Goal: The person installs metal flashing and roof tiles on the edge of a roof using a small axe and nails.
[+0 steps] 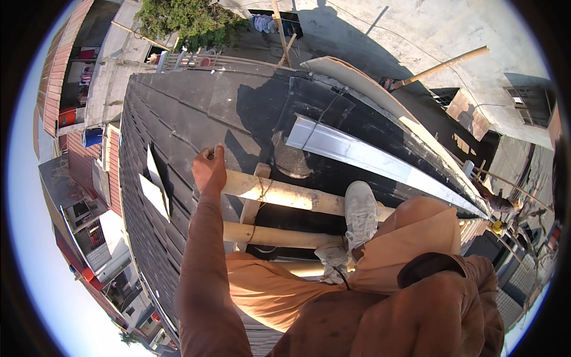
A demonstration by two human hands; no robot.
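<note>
My left hand (209, 169) is held out over the dark roof tiles (169, 119), its fingers curled in and the thumb pressed against them. Whatever the fingers may pinch is too small to make out. Just right of the wrist begins a round wooden pole (285, 193), the upper rail of a ladder-like frame with a second pole (282, 235) below it. My right arm (440, 303) is bent at the lower right, and its hand does not show. A long silvery metal strip (369, 159) lies on the black roof sheet (321, 98) beyond the poles.
My shoe (360, 214) rests on the poles. Two pale flat pieces (156, 193) lie on the tiles at left. A curved roof edge (380, 101) drops off at right, with bamboo props (443, 66) beyond. A tree (187, 22) and neighbouring buildings (77, 178) stand around.
</note>
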